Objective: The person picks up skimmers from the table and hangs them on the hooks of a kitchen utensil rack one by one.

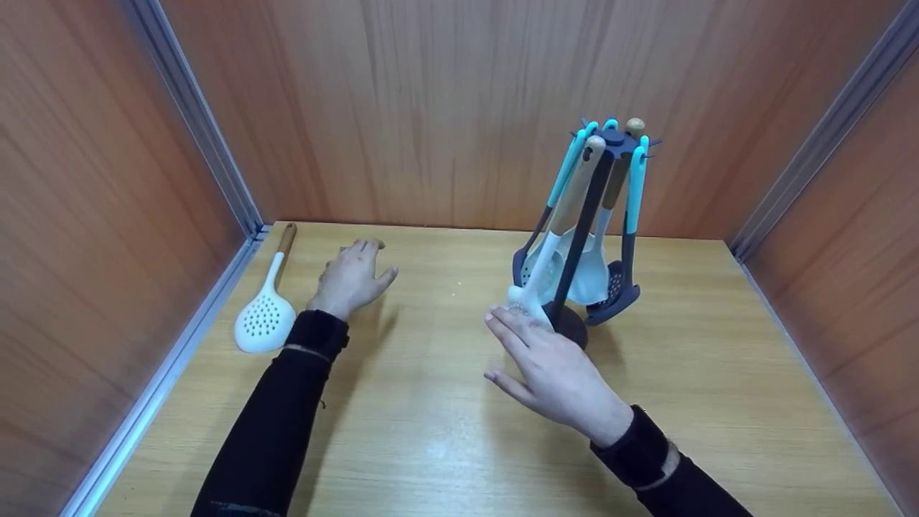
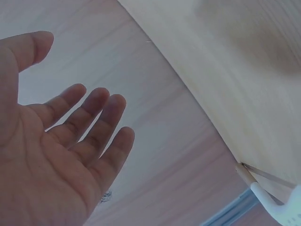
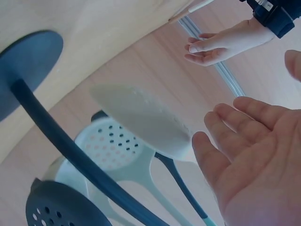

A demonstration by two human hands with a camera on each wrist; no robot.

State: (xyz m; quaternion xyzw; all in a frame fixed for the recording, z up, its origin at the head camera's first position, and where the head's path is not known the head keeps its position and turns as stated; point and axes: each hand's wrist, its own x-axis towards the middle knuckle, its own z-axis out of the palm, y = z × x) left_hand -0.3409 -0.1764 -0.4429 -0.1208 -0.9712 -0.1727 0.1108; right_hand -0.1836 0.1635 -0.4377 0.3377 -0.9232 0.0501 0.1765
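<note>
My left hand (image 1: 352, 278) hovers over the table at the left, fingers spread and holding nothing. Just left of it lies a white skimmer (image 1: 264, 320) with a wooden handle. My right hand (image 1: 556, 366) reaches toward a dark utensil stand (image 1: 585, 222), its fingers loosely extended and the palm empty. The fingertips are right at the head of a white utensil (image 3: 143, 120), probably a ladle, which hangs at the front of the stand by a wooden handle (image 1: 578, 183). In the head view the fingers partly cover that head.
Several more utensils hang round the stand, among them a dark slotted one with a turquoise handle (image 1: 636, 190) and a pale slotted one (image 3: 113, 143). The stand's round base (image 3: 33, 70) rests on the wooden table (image 1: 416, 359). Wood panels (image 1: 431, 115) wall the back and sides.
</note>
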